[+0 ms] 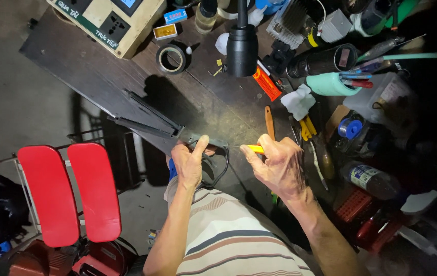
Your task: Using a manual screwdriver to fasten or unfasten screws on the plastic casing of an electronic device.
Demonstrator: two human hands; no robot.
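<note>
From my remote view I log: dark wooden workbench point(96, 76); roll of black tape point(171, 58); beige box with sockets point(107, 19) at the bench's far corner; black cylindrical lamp head point(242, 50); orange utility knife point(266, 84); crumpled white tissue point(298, 101); teal cup of pens point(331, 84); yellow-handled pliers point(307, 128); clear plastic bottle point(371, 179), lying on its side; two red seat pads point(70, 192) beside the bench, lower left.
</note>
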